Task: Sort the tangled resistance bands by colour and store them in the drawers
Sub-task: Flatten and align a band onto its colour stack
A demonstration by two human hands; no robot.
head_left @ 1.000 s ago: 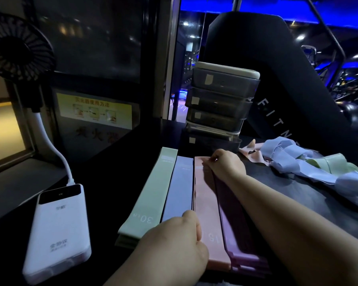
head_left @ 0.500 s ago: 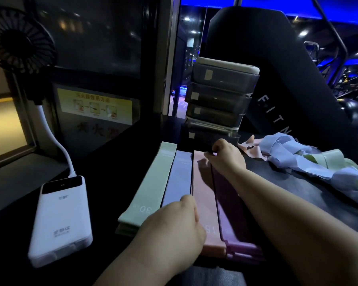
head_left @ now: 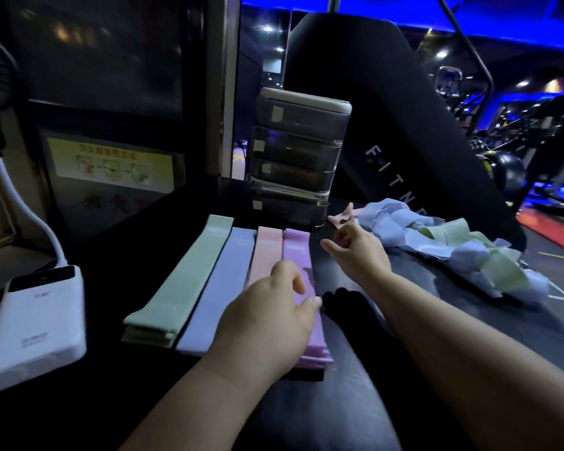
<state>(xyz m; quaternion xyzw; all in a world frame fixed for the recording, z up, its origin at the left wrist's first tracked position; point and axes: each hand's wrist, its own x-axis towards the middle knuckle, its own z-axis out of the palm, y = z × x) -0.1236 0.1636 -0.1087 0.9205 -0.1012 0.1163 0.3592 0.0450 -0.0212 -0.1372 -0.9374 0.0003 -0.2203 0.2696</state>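
Note:
Flat bands lie side by side on the dark table: a green stack [head_left: 183,275], a blue band [head_left: 222,288], a pink band [head_left: 267,249] and a purple stack [head_left: 298,255]. My left hand [head_left: 267,317] hovers over the near ends of the pink and purple bands, fingers loosely apart, holding nothing. My right hand [head_left: 358,252] is lifted just right of the purple stack, fingers apart and empty. A tangled heap of blue and green bands [head_left: 453,245] lies at the right, with a pink band end [head_left: 342,219] sticking out. The stacked drawer unit [head_left: 297,157] stands behind, its drawers closed.
A white power bank [head_left: 36,327] with a white cable lies at the left. A black fan sits at the upper left edge. A large black padded gym machine [head_left: 404,125] rises behind the drawers. A yellow sign [head_left: 111,164] is on the wall.
My right hand has lifted off the far end of the pink and purple bands and moved right. My left hand has shifted right, toward the purple stack.

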